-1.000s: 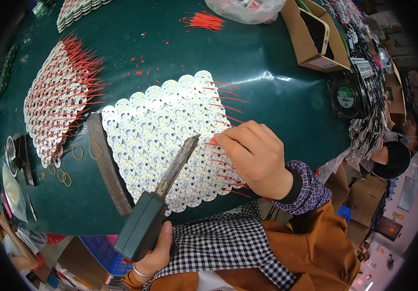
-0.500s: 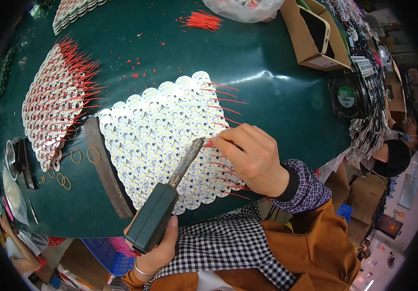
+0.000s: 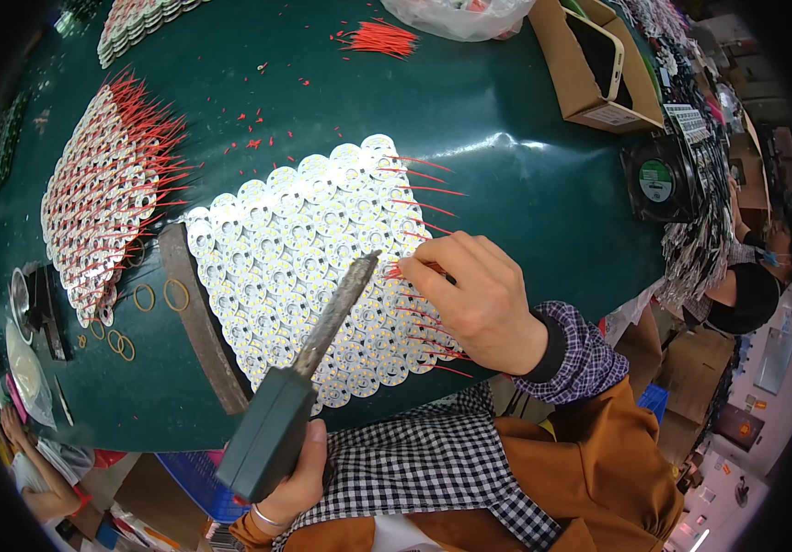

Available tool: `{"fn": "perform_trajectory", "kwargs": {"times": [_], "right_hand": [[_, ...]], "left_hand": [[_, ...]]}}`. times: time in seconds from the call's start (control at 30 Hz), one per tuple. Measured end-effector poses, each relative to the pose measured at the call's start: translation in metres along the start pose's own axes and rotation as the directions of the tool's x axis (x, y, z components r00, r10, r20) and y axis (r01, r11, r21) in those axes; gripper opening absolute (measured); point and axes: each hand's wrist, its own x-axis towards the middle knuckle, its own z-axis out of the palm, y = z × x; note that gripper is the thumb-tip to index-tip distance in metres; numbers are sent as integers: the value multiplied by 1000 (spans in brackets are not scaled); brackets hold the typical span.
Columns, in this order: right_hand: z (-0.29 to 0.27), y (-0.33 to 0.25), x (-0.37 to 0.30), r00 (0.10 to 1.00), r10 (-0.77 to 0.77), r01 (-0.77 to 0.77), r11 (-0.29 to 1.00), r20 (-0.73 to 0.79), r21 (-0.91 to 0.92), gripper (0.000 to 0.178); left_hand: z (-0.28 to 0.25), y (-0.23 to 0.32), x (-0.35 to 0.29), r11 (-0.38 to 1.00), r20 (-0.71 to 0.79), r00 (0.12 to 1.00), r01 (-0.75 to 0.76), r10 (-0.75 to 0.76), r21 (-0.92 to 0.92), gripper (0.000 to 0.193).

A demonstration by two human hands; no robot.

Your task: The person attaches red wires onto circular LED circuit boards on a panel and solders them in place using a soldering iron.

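Note:
My left hand (image 3: 301, 474) is closed around the dark green handle of a soldering gun (image 3: 267, 432). Its long, crusted metal tip reaches up and right over a sheet of round white LED boards (image 3: 276, 235), ending just left of my right fingers. My right hand (image 3: 483, 299) is closed in a pinch on red wires (image 3: 395, 272) at the sheet's right side. How many wires it holds is partly hidden by the fingers. Several other red wires stick out from the right edge of the sheet, above and below my right hand.
A dark metal bar (image 3: 201, 317) lies along the sheet's left edge, with rubber bands (image 3: 176, 294) near it. Further left is a stack of wired boards (image 3: 102, 202). At the back lie a red wire bundle (image 3: 380, 39) and a cardboard box (image 3: 589, 83); a small fan (image 3: 658, 179) stands right.
My left hand has drawn the soldering gun down and to the left, so its tip has come away from my right fingertips. The right hand has barely moved.

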Motion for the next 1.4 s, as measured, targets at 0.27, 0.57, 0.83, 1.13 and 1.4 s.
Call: {"fn": "perform_trajectory", "kwargs": {"times": [0.27, 0.57, 0.83, 1.13, 1.4], "right_hand": [[-7, 3, 16, 999, -40, 41, 999, -35, 31, 22], [15, 13, 16, 996, -41, 51, 990, -82, 130, 24], [18, 13, 18, 995, -44, 58, 987, -91, 150, 24], [21, 16, 16, 994, -50, 63, 988, -94, 143, 23], [4, 11, 21, 996, -27, 34, 997, -89, 72, 18]], "left_hand": [[-1, 12, 9, 1000, -51, 999, 3, -4, -27, 43], [0, 5, 22, 998, 35, 999, -42, 41, 43, 41], [1, 1, 26, 1000, 32, 999, 0, 0, 1, 34], [2, 4, 22, 998, 27, 999, 21, -22, 54, 27], [-14, 26, 16, 993, -44, 993, -112, 113, 35, 40]]}}
